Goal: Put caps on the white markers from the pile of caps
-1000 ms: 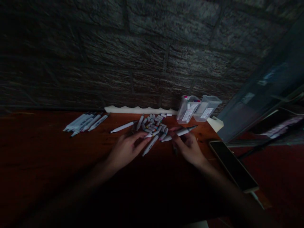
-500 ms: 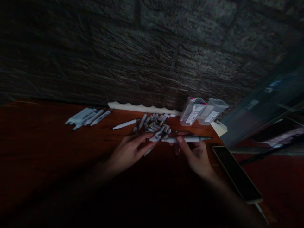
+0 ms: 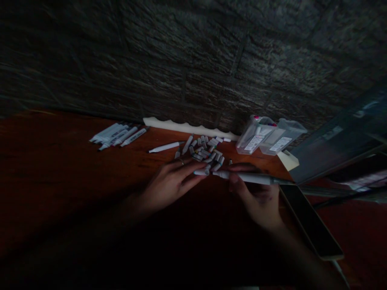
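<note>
My right fingers (image 3: 238, 185) gripped a long white plastic marker (image 3: 254, 178), and my left fingers (image 3: 192, 184) pinched a small pale cylindrical cap (image 3: 200, 172) by its nine o'clock end, both best kept aligned, clear of the short grey-white caps (image 3: 204, 153) heaped toward twelve o'clock.

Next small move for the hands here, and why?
I'd probably line up the cap in the left hand with the marker in the right hand, then ease them together. The marker's narrow end points at the cap, and the two look very close; whether they touch is too dark to tell.
</note>
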A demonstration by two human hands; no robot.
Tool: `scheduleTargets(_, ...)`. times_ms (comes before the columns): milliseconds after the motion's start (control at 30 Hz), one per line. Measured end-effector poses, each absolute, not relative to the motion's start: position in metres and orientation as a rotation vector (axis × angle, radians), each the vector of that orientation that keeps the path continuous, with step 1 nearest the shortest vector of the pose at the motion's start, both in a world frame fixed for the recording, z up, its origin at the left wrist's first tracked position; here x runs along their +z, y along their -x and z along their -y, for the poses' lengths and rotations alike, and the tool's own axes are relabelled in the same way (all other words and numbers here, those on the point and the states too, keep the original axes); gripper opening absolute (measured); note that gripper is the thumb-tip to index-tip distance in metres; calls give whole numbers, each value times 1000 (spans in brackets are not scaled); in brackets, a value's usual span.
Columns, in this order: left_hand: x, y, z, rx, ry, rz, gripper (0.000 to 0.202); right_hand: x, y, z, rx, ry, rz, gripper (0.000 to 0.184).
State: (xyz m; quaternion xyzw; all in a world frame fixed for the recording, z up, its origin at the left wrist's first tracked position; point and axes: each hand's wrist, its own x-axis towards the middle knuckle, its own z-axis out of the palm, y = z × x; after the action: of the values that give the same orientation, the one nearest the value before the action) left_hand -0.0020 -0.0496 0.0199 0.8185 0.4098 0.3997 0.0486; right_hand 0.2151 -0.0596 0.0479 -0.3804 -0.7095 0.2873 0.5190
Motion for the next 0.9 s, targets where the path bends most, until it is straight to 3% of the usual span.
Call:
scheduleTargets(400, 18, 1, 51, 1150, -2526, -1173, 19, 41, -214, 59, 549, 820, 1969, 26)
scheduleTargets(633, 26, 8, 49, 1228, -2390, -1327, 19, 36, -243, 35, 195, 1095, 1820, 18)
scheduleTargets(733, 27, 11, 47, 1295, -2381, -1354, 19, 32, -251, 20, 340, 1135, 1598, 15)
scheduleTargets(900, 24, 15, 37, 1287, -2408, -1362, 23, 34, -235, 21, 829, 1155, 1470, 40)
